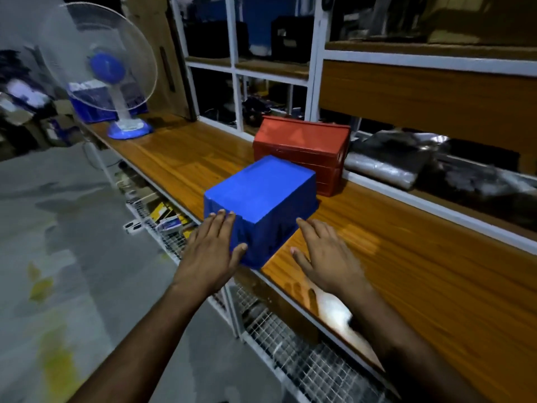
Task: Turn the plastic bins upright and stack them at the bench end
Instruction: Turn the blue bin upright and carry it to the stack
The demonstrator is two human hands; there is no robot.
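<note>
A blue plastic bin (261,196) lies upside down near the front edge of the wooden bench (406,257). Behind it, touching or nearly touching, a red bin (302,146) also lies bottom up against the shelving. My left hand (212,248) rests flat against the blue bin's near left side, fingers spread and thumb on the near corner. Just right of the bin, my right hand (322,254) hovers over the bench with fingers apart, fingertips close to the bin's right side and holding nothing.
A blue and white table fan (116,82) stands at the far end of the bench, with a blue crate (90,109) behind it. White-framed shelving (315,82) with dark bags (392,161) runs along the back. Wire-mesh racks (290,344) sit under the bench.
</note>
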